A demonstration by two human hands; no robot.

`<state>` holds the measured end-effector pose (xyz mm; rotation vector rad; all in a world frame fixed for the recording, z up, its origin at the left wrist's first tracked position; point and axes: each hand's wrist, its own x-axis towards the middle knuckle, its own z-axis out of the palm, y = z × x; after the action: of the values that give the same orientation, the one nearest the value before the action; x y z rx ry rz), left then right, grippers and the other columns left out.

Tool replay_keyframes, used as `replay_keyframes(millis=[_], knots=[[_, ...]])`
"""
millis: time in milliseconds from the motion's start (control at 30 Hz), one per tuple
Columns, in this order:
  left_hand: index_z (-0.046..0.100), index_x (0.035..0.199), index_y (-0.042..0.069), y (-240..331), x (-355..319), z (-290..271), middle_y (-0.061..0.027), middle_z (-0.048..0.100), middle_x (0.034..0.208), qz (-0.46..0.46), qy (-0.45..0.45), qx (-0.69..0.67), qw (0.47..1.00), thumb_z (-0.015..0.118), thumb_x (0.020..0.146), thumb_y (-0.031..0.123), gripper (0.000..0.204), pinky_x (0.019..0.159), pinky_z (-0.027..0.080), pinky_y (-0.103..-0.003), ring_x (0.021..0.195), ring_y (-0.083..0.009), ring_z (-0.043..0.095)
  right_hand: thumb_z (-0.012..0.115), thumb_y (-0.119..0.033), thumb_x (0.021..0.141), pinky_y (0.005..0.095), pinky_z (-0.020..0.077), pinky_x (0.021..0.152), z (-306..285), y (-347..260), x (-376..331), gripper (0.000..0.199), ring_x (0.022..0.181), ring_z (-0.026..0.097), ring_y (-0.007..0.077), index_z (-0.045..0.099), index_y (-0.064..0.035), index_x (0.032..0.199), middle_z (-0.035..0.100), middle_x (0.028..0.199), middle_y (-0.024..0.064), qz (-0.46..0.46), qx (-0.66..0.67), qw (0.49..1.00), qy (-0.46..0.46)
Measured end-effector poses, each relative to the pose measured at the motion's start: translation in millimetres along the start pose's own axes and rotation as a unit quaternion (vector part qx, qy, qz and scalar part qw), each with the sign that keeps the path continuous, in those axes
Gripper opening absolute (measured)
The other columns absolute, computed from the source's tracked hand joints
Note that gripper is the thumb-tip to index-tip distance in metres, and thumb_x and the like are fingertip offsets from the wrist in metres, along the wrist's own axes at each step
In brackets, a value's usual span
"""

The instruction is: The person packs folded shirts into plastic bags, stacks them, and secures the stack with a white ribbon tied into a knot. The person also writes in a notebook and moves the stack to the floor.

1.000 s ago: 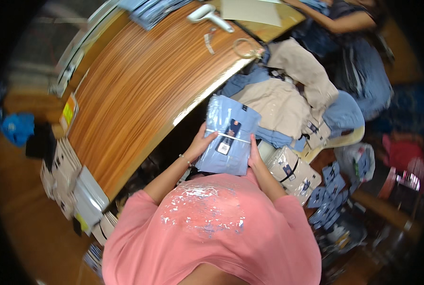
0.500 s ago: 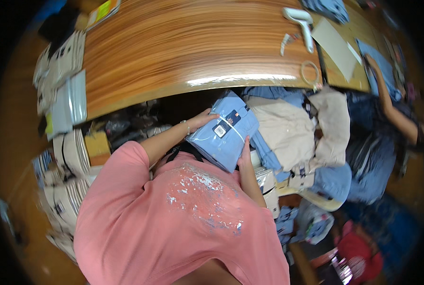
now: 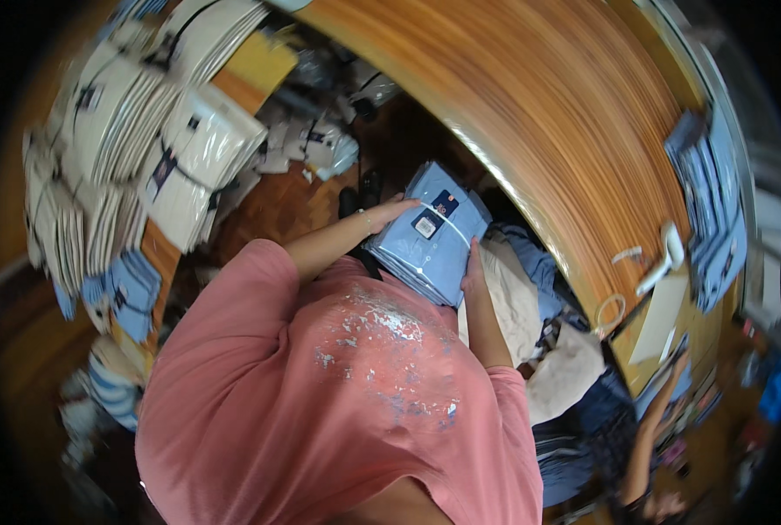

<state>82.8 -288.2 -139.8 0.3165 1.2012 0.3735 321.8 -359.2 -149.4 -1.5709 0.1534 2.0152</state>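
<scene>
A stack of folded light blue shirts in clear bags [image 3: 432, 234], with a dark tag and a white label on top, is held in front of my chest. My left hand [image 3: 392, 212] grips its left edge, fingers spread along the top. My right hand [image 3: 474, 267] clamps its right edge. Both forearms come out of the sleeves of my pink shirt [image 3: 338, 394]. The stack hangs above the floor, just off the curved wooden table edge [image 3: 530, 114].
Piles of white bagged shirts [image 3: 137, 131] stand at the left, some blue ones [image 3: 132, 293] below them. Beige and blue garments [image 3: 530, 306] lie at the right. More blue shirts [image 3: 714, 201] and a white tool [image 3: 662, 258] rest on the table. Another person's arm [image 3: 648, 437] reaches in at lower right.
The view has swung round, so the table now curves to the upper right and the white piles show at left. Both hands keep the same hold on the blue stack.
</scene>
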Motion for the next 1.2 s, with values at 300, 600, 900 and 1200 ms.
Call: replay_keyframes(millis=[300, 600, 900, 1200], knots=[[0.047, 0.124, 0.004, -49, -40, -58, -0.0108, 0.056, 0.119, 0.049, 0.025, -0.235, 0.971, 0.050, 0.091, 0.040, 0.049, 0.089, 0.046, -0.031, 0.104, -0.0183, 0.055, 0.051, -0.064, 0.081, 0.0437, 0.0440, 0.094, 64, -21, 52, 0.078, 0.109, 0.055, 0.0276, 0.040, -0.0053, 0.132, 0.053, 0.124, 0.0148, 0.087, -0.221, 0.971, -0.033], [0.054, 0.119, 0.004, -78, 3, -114, -0.0094, 0.059, 0.115, 0.048, 0.016, -0.293, 0.955, 0.053, 0.087, 0.047, 0.053, 0.088, 0.044, -0.031, 0.100, -0.0180, 0.056, 0.051, -0.065, 0.081, 0.0412, 0.0448, 0.092, 90, -24, 102, 0.079, 0.106, 0.057, 0.0270, 0.044, -0.0036, 0.130, 0.056, 0.120, 0.0145, 0.123, -0.300, 0.945, -0.035], [0.054, 0.122, 0.007, -38, 35, -139, -0.0101, 0.059, 0.115, -0.003, 0.042, -0.276, 0.960, 0.054, 0.084, 0.052, 0.059, 0.089, 0.044, -0.032, 0.100, -0.0189, 0.057, 0.048, -0.068, 0.080, 0.0415, 0.0387, 0.098, 127, -35, 140, 0.081, 0.114, 0.051, 0.0283, 0.042, -0.0052, 0.132, 0.052, 0.127, 0.0128, 0.119, -0.338, 0.930, 0.076], [0.055, 0.117, 0.009, -58, 138, -144, -0.0073, 0.060, 0.106, 0.008, 0.030, -0.214, 0.976, 0.056, 0.083, 0.048, 0.052, 0.084, 0.046, -0.032, 0.093, -0.0168, 0.058, 0.045, -0.051, 0.091, 0.0421, 0.0403, 0.097, 42, -23, 242, 0.055, 0.116, 0.050, 0.0238, 0.045, -0.0120, 0.130, 0.052, 0.128, 0.0045, 0.083, -0.169, 0.981, -0.041]])
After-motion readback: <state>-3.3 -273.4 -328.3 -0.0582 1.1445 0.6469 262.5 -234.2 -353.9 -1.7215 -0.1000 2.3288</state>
